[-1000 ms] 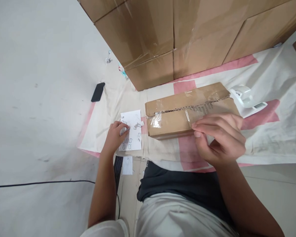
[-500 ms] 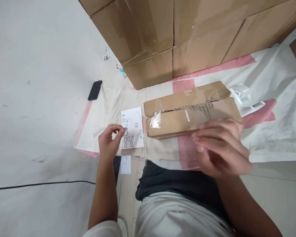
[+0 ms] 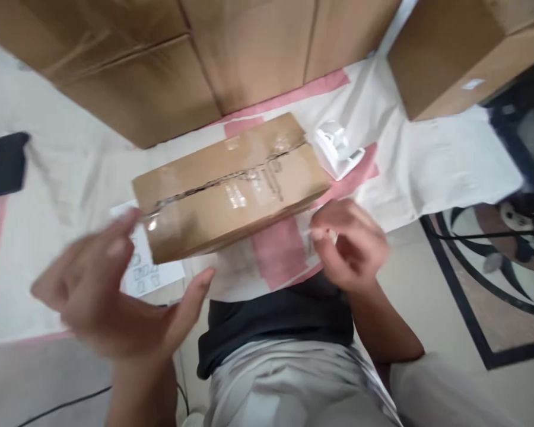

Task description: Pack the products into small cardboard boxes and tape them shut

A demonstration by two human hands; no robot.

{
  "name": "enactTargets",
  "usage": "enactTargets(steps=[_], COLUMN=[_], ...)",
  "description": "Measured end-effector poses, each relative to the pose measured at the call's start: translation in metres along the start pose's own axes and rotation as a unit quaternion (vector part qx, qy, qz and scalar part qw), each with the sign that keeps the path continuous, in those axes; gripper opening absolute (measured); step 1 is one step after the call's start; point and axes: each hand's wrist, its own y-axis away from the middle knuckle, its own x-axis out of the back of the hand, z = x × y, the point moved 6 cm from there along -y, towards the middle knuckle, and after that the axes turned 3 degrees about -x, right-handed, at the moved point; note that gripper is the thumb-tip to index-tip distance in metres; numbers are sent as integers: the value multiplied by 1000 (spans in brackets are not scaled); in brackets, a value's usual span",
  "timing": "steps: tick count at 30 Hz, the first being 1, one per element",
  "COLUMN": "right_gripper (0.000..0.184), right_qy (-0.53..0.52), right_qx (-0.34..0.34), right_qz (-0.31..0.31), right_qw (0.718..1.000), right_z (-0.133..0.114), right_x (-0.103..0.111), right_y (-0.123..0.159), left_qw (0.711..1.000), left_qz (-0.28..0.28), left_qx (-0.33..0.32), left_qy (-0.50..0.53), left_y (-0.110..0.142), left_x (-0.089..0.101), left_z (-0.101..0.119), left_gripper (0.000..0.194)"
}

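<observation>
A long cardboard box (image 3: pixel 231 184) lies on the cloth, with clear tape patches and a ragged seam along its top. My left hand (image 3: pixel 111 290) is raised in front of the box's left end, blurred, thumb and fingers wide apart with nothing visible between them. Partly behind it lies a white paper sheet (image 3: pixel 149 276) with small drawn outlines. My right hand (image 3: pixel 351 243) is near the box's front right corner, thumb and forefinger pinched together. Whatever that pinch holds is too small or blurred to make out.
A white device (image 3: pixel 338 151) with a small grey display stands by the box's right end. Large cartons (image 3: pixel 146 95) rise along the back, with another carton (image 3: pixel 463 65) at the right. A black phone (image 3: pixel 6 163) lies far left on the pink and white cloth (image 3: pixel 280 255).
The view has swung to the right, showing the carton and patterned mat there. My left hand has gone from a pinch over the paper to spread fingers near the box. My right hand remains pinched.
</observation>
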Motion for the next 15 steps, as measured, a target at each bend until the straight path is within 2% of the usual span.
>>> enactTargets(steps=[2,5,7,11,13,15], right_gripper=[9,15,18,25,27,23], right_qy=[43,61,44,5,-2,10], right_qx=[-34,-62,-60,-42,-36,-57], right_qz=[3,-71,-148,-280,-314,-311], right_qw=[999,994,986,959,949,949], right_z=[26,58,70,76,77,83], right_x=[32,54,52,28,16,8], right_y=[-8,-17,-20,-19,-20,-24], left_qw=[995,984,981,978,976,977], left_qz=[-50,-130,-136,-149,-159,-162], left_qx=[-66,-122,-141,-148,-146,-140], left_qy=[-49,-26,17,21,16,11], left_y=[-26,-52,-58,-57,-55,-55], left_x=[-9,-17,-13,-8,-9,-9], left_z=[-8,-29,-44,-57,-54,-51], left_gripper=[96,73,68,65,63,60])
